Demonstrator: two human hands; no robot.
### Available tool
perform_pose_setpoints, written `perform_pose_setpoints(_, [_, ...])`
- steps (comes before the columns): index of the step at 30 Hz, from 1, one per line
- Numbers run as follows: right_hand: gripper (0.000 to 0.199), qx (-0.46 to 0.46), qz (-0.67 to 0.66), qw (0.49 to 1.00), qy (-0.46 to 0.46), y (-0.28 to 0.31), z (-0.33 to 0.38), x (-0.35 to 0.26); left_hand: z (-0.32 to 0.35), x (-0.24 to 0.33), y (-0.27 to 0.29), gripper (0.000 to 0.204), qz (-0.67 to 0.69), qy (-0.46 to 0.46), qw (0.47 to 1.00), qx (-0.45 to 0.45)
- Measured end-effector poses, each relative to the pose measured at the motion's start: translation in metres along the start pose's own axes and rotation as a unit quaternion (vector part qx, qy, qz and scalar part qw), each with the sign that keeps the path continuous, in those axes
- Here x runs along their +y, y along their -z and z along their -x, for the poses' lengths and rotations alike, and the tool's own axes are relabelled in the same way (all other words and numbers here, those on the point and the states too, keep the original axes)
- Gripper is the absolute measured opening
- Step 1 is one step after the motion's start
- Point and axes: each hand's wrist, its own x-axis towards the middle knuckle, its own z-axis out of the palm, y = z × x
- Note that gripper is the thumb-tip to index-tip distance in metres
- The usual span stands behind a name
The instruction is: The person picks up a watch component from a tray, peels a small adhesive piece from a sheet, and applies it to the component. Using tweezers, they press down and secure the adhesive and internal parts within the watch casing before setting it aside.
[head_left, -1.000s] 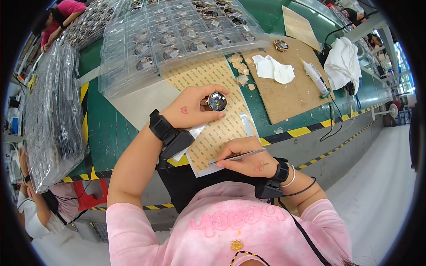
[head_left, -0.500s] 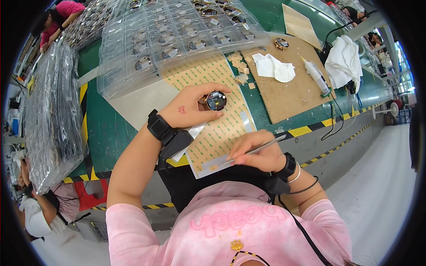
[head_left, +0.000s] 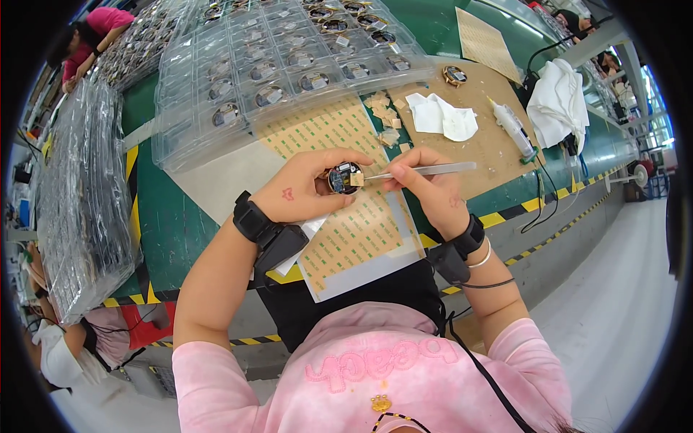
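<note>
My left hand is closed around a round electronic module with a gold rim and a dark circuit face, held above the table. In my right hand are metal tweezers, pinched between thumb and fingers. Their tip reaches the module's right side, where a small tan adhesive square lies on or just over the circuit face; whether it is stuck down I cannot tell. Beneath both hands is a tan adhesive sheet with green print and a pale bare strip along its near edge.
Clear plastic trays of similar modules fill the far left. Right of them a brown board bears white cloths, a syringe and another module. Tan scraps lie beside it. Stacked plastic trays stand left.
My right hand has moved up and away from the sheet's near edge, bringing the tweezers to the module. A tan square now shows on the module's face. My left hand has shifted slightly left.
</note>
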Motion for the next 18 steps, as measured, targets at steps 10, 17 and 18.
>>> perform_pose_setpoints(10, [0.013, -0.013, 0.056, 0.998, -0.014, 0.008, -0.011, 0.01, -0.012, -0.008, -0.001, 0.053, -0.019, -0.001, 1.0, 0.001])
perform_pose_setpoints(17, [0.014, -0.019, 0.068, 0.997, -0.01, 0.007, -0.012, 0.009, -0.013, -0.007, -0.001, 0.053, -0.022, -0.006, 1.0, -0.001])
perform_pose_setpoints(18, [0.014, -0.021, 0.082, 0.996, 0.0, 0.007, -0.012, 0.011, -0.012, -0.007, -0.001, 0.053, -0.022, -0.006, 1.0, -0.001])
